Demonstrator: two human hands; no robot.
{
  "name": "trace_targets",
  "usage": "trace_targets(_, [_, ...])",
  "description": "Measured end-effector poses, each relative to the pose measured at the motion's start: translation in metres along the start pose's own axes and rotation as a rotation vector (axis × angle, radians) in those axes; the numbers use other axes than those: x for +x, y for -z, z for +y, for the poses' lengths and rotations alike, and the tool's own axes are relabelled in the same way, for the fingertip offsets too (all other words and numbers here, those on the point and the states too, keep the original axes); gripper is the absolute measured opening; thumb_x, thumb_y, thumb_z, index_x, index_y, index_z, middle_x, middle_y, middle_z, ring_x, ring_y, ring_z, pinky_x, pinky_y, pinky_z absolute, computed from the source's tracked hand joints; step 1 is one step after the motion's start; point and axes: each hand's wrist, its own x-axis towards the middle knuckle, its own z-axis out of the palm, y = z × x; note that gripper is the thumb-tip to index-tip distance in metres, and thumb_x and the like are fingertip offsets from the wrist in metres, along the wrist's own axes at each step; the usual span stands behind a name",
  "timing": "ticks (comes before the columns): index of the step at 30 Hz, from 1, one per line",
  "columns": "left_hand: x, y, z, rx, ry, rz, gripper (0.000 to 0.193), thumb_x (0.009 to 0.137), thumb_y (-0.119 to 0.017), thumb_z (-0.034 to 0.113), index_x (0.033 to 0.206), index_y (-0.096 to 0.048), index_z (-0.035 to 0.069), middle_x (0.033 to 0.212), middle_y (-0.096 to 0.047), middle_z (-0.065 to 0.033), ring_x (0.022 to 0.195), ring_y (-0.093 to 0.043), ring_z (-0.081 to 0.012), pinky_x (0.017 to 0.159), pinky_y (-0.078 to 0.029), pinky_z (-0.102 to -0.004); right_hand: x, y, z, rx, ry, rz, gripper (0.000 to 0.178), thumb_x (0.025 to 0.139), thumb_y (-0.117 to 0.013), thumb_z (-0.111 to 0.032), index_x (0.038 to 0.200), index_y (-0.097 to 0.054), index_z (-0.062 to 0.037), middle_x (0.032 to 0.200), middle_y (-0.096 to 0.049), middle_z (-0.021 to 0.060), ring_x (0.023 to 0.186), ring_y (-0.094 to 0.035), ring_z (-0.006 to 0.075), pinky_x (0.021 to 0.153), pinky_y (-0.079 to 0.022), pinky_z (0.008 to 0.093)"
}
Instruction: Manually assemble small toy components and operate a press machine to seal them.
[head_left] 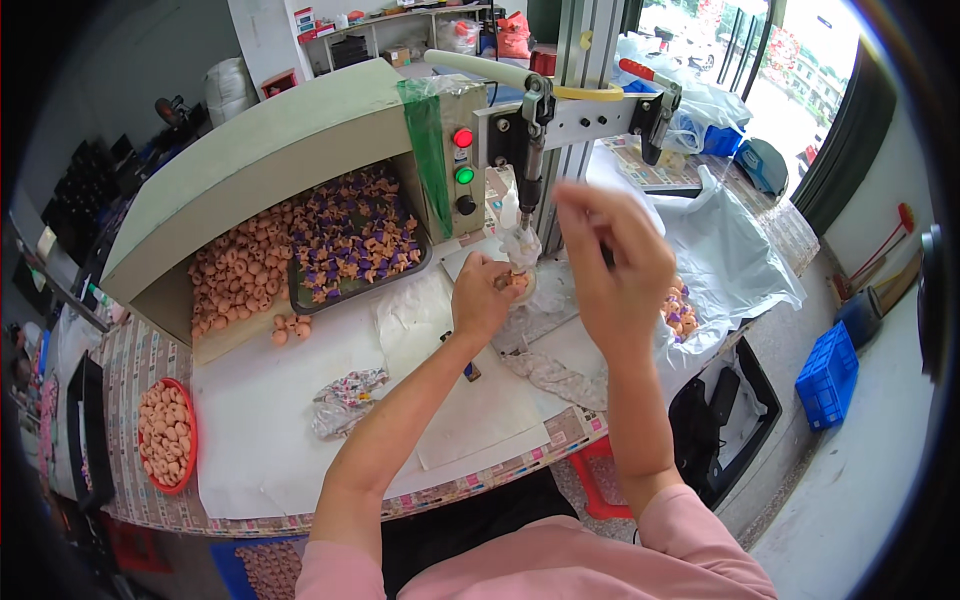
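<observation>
My left hand [480, 297] pinches a small peach-coloured plastic piece [519, 282] at the foot of a bench press. Directly above it is the press's upright rod [531, 180], its lower end wrapped in clear plastic. A toggle clamp with a long pale handle [478, 67] is mounted over the rod. My right hand [625, 270] is raised right of the rod, slightly blurred. Its fingers are loosely bent and apart, with nothing visible in them. Whatever lies under the left fingers is partly hidden.
Left of the press, a beige hood [270, 140] covers round peach pieces [240, 265] and a black tray [428, 252] of purple-and-peach figures. A red bowl [191, 455] of peach pieces stands at left. At right, a plastic sheet [735, 265] holds more figures. A crumpled bag [347, 402] lies in front.
</observation>
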Motion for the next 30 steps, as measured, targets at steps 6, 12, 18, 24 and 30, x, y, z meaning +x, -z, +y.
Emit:
trace_targets(6, [-0.004,-0.004,0.004,-0.034,-0.042,0.015,0.023,0.065,-0.081,0.007,0.084,-0.069,0.002,0.084,-0.055,-0.0065,0.070,-0.056,-0.0191,0.064,-0.046,-0.0311,0.104,-0.054,0.050,-0.402,0.184,0.138,0.048,0.082,-0.073,-0.030,0.121,-0.060,-0.0049,0.104,-0.067,0.0112,0.092,-0.062,0.0189,0.084,-0.046,0.0329])
trace_targets(12, [-0.004,0.000,-0.010,0.004,-0.050,0.005,0.025,0.066,-0.078,0.004,0.089,-0.068,0.000,0.086,-0.056,-0.0072,0.071,-0.056,-0.0191,0.066,-0.046,-0.0297,0.141,-0.014,0.017,0.705,-0.123,-0.031,0.042,0.087,-0.066,-0.027,0.120,-0.057,-0.0018,0.099,-0.064,0.0102,0.084,-0.060,0.0175,0.085,-0.047,0.0338])
trace_targets(18, [-0.016,0.028,-0.029,-0.407,0.261,-0.082,0.024,0.077,-0.067,-0.001,0.101,-0.062,-0.002,0.096,-0.061,-0.0072,0.080,-0.061,-0.0143,0.074,-0.051,-0.0273,0.029,0.030,-0.001,0.590,0.349,-0.050,0.034,0.099,-0.046,-0.029,0.082,-0.060,-0.0026,0.076,-0.063,0.0109,0.090,-0.058,0.0277,0.091,-0.041,0.0451])
trace_targets(24, [-0.079,0.111,0.008,-1.276,0.691,-0.191,0.022,0.094,-0.055,0.007,0.116,-0.056,0.003,0.101,-0.062,-0.0064,0.086,-0.062,-0.0134,0.081,-0.055,-0.0250,-0.089,0.009,0.026,0.266,-0.137,0.090,0.059,0.090,-0.062,-0.032,0.136,-0.044,0.0002,0.136,-0.051,0.0184,0.126,-0.048,0.0276,0.099,-0.038,0.0344])
trace_targets(30, [-0.171,0.171,-0.001,-1.380,0.635,-0.213,0.035,0.097,-0.055,0.018,0.129,-0.051,0.006,0.112,-0.059,-0.0057,0.088,-0.060,-0.0092,0.079,-0.055,-0.0229,-0.176,-0.076,-0.003,0.128,-0.221,-0.526,0.032,0.083,-0.062,-0.002,0.114,-0.063,-0.0027,0.117,-0.062,0.0150,0.110,-0.057,0.0301,0.094,-0.044,0.0364])
